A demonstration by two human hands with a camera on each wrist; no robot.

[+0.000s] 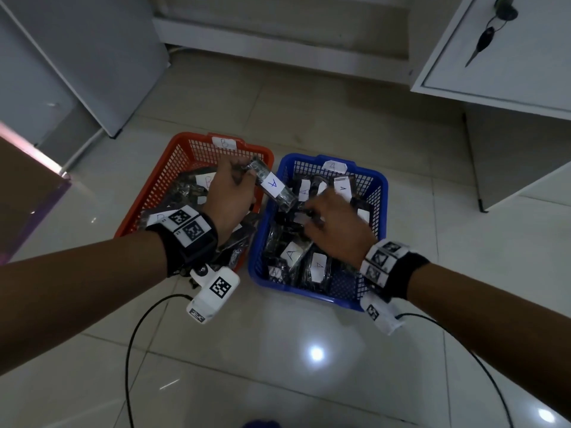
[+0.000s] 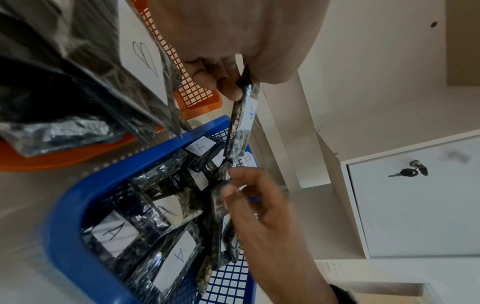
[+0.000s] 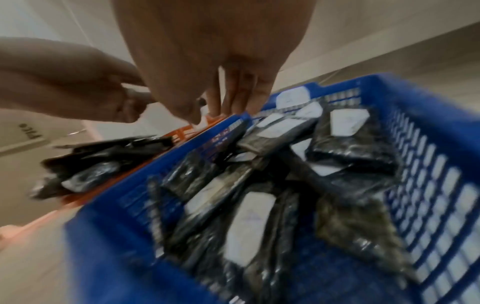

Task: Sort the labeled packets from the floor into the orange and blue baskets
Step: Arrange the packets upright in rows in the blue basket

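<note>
A dark plastic packet with a white "A" label (image 1: 273, 185) (image 2: 244, 115) hangs slanted over the gap between the two baskets. My left hand (image 1: 247, 174) (image 2: 231, 84) pinches its upper end above the orange basket (image 1: 145, 193), which holds several "B" packets. Over the blue basket (image 1: 380, 193) (image 2: 64, 205) (image 3: 428, 185), my right hand (image 1: 309, 211) (image 2: 231, 181) (image 3: 205, 107) pinches the packet's lower end between thumb and fingertips. The blue basket is filled with several "A" packets (image 1: 318, 264).
The baskets stand side by side on a glossy tiled floor (image 1: 309, 366). A white cabinet with a key in its lock (image 1: 494, 57) stands at the right, a grey cabinet (image 1: 77, 57) at the left. Black cables (image 1: 133, 350) trail from both wrists across the floor.
</note>
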